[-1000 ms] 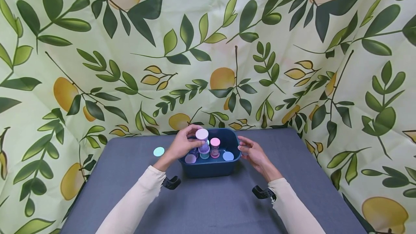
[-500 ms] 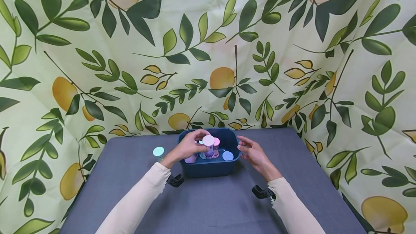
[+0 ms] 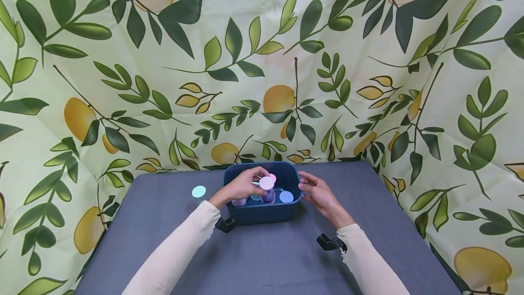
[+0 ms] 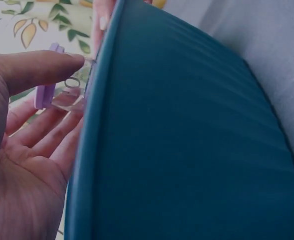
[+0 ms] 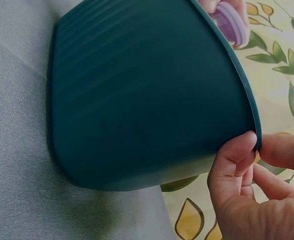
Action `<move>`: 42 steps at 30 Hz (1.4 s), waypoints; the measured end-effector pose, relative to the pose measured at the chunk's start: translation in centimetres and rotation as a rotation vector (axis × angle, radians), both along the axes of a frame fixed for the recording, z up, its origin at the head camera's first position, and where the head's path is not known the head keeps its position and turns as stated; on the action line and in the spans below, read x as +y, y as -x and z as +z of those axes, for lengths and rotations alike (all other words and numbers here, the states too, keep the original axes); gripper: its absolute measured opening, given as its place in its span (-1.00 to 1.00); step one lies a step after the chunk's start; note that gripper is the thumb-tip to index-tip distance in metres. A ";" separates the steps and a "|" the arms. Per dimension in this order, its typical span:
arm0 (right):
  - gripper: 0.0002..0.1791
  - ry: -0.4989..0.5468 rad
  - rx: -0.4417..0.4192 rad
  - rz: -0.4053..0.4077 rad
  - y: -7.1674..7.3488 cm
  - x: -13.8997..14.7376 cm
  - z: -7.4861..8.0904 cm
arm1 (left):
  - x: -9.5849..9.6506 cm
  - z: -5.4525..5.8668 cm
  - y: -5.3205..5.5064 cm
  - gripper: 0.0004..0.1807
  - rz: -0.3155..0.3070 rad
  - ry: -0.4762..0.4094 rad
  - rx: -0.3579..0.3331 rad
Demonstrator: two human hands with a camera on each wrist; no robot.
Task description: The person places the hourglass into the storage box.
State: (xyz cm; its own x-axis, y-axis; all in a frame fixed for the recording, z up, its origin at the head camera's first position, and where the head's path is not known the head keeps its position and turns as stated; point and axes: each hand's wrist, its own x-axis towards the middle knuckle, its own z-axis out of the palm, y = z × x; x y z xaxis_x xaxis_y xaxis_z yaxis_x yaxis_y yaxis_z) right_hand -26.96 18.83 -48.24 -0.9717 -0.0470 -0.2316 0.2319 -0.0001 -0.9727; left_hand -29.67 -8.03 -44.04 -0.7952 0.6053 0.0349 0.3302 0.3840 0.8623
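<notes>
My left hand [image 3: 244, 184] grips a clear sand timer with lilac end caps [image 3: 267, 183], thumb on one side and fingers on the other. It holds the timer upright, low inside a dark blue plastic bin [image 3: 262, 215]. In the left wrist view the timer's lilac cap [image 4: 45, 96] stands above the bin's rim. My right hand [image 3: 321, 194] pinches the bin's right rim between thumb and fingers, plain in the right wrist view. Round the held timer, the bin contains a pink-capped timer [image 3: 273, 178], a blue-capped one [image 3: 286, 196] and another pale purple top [image 3: 239, 202].
A mint-green-capped timer [image 3: 199, 191] stands on the grey cloth-covered table [image 3: 282, 263], left of the bin. Behind the table hangs a curtain [image 3: 262, 72] printed with lemons and leaves, close to the bin's far side.
My left hand has moved right and down with the lilac sand timer, from over the bin's left part to low near its middle. The right hand has stayed at the rim.
</notes>
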 end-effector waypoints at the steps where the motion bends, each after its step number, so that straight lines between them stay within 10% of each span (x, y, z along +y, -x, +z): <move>1: -0.47 -0.002 -0.001 -0.001 0.0 0.0 0.0 | 0.1 -0.1 0.0 -0.51 -0.001 0.009 -0.002; 42: -0.47 -0.024 -0.009 -0.019 0.0 -0.1 0.0 | 2.2 -3.3 1.4 -0.51 -0.187 0.290 -0.030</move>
